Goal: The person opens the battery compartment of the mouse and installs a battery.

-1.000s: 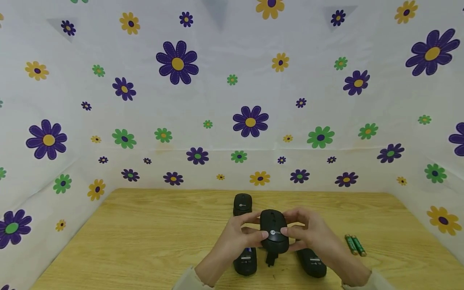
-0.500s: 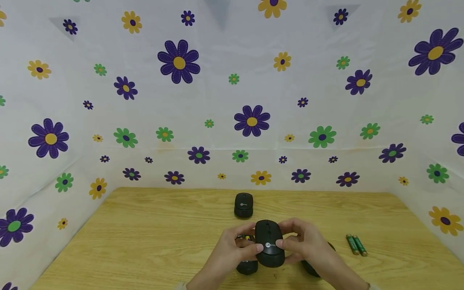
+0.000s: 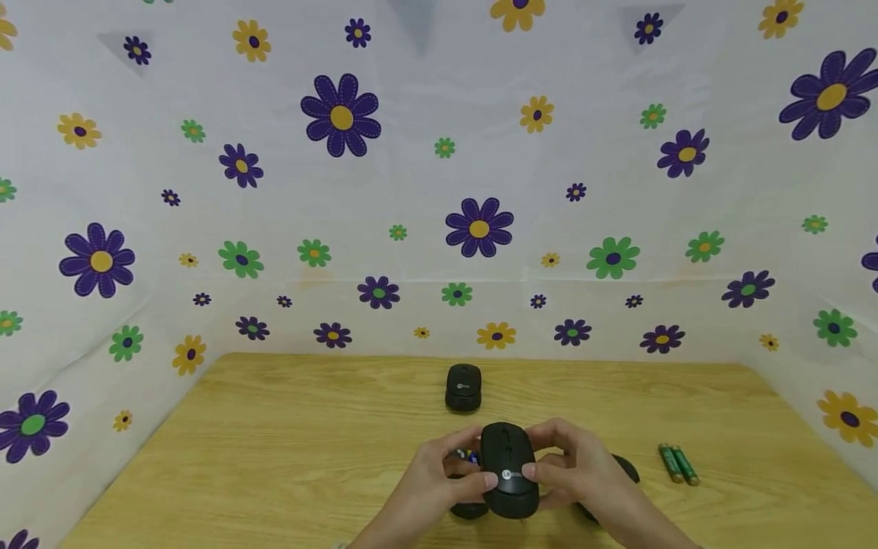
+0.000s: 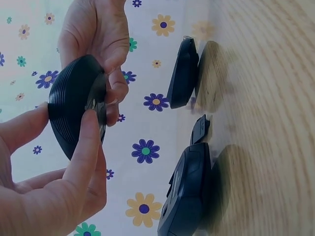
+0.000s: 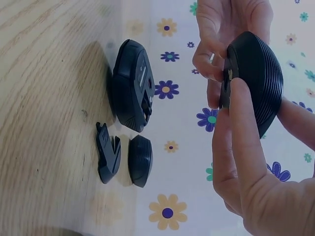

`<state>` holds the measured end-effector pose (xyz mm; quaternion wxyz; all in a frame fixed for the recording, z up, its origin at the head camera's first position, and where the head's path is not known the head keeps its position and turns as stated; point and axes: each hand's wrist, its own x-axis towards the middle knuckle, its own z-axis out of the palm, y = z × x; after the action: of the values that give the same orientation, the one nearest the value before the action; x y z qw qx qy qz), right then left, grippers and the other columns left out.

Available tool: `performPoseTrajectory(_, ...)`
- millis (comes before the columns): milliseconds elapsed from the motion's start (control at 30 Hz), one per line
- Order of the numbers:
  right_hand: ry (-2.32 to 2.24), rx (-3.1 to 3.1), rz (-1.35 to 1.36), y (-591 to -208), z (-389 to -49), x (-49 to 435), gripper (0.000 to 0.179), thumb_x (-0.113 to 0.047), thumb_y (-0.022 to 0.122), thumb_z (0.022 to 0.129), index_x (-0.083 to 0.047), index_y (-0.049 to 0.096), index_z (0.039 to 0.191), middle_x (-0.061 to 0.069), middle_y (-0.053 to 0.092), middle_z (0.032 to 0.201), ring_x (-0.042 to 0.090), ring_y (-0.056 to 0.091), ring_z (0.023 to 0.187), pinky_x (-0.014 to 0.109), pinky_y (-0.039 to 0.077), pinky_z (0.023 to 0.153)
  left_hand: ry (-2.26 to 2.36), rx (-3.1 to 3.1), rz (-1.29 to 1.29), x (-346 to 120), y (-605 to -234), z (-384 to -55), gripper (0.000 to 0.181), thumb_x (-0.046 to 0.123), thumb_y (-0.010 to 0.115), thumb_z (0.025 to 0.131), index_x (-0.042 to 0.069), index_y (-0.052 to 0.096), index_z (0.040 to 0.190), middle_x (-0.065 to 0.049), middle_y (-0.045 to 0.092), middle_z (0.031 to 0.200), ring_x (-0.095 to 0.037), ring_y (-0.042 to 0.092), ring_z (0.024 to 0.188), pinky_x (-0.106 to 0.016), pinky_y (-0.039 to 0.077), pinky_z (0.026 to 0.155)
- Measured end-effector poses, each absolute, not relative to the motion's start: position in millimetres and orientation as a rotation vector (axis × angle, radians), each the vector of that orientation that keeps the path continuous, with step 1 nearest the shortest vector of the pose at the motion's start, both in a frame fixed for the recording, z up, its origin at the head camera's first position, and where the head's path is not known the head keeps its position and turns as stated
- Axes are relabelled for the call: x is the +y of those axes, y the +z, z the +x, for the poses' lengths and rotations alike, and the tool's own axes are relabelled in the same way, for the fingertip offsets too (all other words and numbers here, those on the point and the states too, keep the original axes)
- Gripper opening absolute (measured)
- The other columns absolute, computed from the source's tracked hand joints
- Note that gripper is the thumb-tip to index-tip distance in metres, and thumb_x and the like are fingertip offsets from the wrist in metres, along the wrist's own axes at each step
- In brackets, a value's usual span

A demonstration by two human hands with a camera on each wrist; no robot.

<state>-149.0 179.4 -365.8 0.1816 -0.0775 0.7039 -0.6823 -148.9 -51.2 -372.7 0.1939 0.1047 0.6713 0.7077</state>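
Note:
A black computer mouse [image 3: 508, 467] is held up off the table between both hands, its logo side facing the head camera. My left hand [image 3: 434, 479] pinches its left side, thumb near the logo. On the opposite side my right hand [image 3: 584, 474] pinches it the same way. Both wrist views show its ribbed edge, with fingers reaching its underside. Partly hidden behind the left hand, an upturned mouse [image 3: 469, 509] lies on the table; in the right wrist view an upturned mouse [image 5: 133, 83] shows an open battery bay. Another dark mouse [image 3: 626, 467] is mostly covered by the right hand.
A further black mouse [image 3: 463, 389] sits at the back of the wooden table [image 3: 309, 442]. Two green batteries [image 3: 679, 463] lie side by side on the right. A detached battery cover [image 5: 107, 153] rests on the tabletop. Flower-patterned cloth [image 3: 411, 183] surrounds the table.
Both hands have lowered the held mouse towards the person. The back mouse is now fully uncovered, while the mice near the hands and the loose cover are more hidden.

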Motion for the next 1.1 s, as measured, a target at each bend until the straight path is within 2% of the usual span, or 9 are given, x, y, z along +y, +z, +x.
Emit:
performPoseTrajectory(233,-1.947,1.942,-0.267,-367.8,-149.2,180.0,0.051,-0.002,0.069,0.094,0.016,0.042,0.133,0.023,0.054,0.125,0.027,0.069,0.094,0.051,0.062,0.076,1.970,1.860,0.300,-52.6,-374.9,-151.1,0.064,-0.004,0.070,0.091,-0.006,0.043,0.149,-0.010,0.056,0.122,-0.022,0.067,0.100,-0.040,0.062,0.082)
performPoseTrajectory(500,-1.913,1.955,-0.258,-369.5,-148.5,180.9,0.054,-0.003,0.066,0.097,0.017,0.039,0.139,0.024,0.053,0.130,0.028,0.069,0.099,0.049,0.061,0.080,2.005,1.887,0.286,-53.3,-375.4,-151.1,0.063,-0.004,0.072,0.089,-0.006,0.047,0.147,-0.016,0.042,0.146,-0.022,0.065,0.100,-0.038,0.062,0.081)
performPoseTrajectory(767,-1.928,1.958,-0.241,-368.8,-148.2,182.0,0.063,-0.004,0.067,0.097,0.017,0.032,0.146,0.031,0.045,0.141,0.028,0.068,0.102,0.049,0.062,0.080,2.022,1.889,0.320,-52.3,-375.8,-152.1,0.062,-0.002,0.072,0.090,-0.004,0.048,0.147,-0.015,0.042,0.149,-0.021,0.064,0.100,-0.039,0.062,0.082)
performPoseTrajectory(833,-1.934,1.958,-0.239,-369.0,-148.1,182.2,0.065,-0.004,0.067,0.097,0.017,0.031,0.147,0.031,0.043,0.142,0.028,0.068,0.102,0.048,0.062,0.080,2.026,1.882,0.319,-52.4,-376.0,-151.6,0.063,-0.003,0.072,0.090,-0.003,0.047,0.148,-0.017,0.048,0.142,-0.022,0.065,0.101,-0.039,0.062,0.082)
performPoseTrajectory(1000,-1.966,1.936,-0.258,-369.5,-147.3,181.7,0.068,-0.004,0.067,0.097,0.011,0.029,0.151,0.033,0.038,0.144,0.027,0.068,0.101,0.048,0.062,0.079,2.039,1.889,0.328,-53.4,-376.7,-149.8,0.062,-0.003,0.072,0.090,0.001,0.048,0.147,-0.018,0.054,0.136,-0.024,0.065,0.103,-0.040,0.062,0.082)
performPoseTrajectory(1067,-1.967,1.934,-0.264,-368.8,-146.8,181.8,0.068,-0.004,0.066,0.097,0.009,0.028,0.153,0.032,0.047,0.137,0.028,0.068,0.100,0.048,0.062,0.079,2.036,1.902,0.350,-53.8,-376.5,-149.6,0.057,-0.001,0.072,0.091,0.003,0.053,0.144,-0.016,0.050,0.142,-0.025,0.064,0.105,-0.041,0.062,0.082)
performPoseTrajectory(1100,-1.971,1.934,-0.268,-368.6,-146.7,181.7,0.068,-0.003,0.066,0.097,0.009,0.029,0.153,0.033,0.045,0.141,0.028,0.068,0.100,0.048,0.062,0.079,2.031,1.909,0.356,-54.0,-376.4,-149.6,0.054,0.000,0.072,0.091,0.003,0.055,0.142,-0.016,0.049,0.143,-0.025,0.063,0.106,-0.041,0.062,0.082)
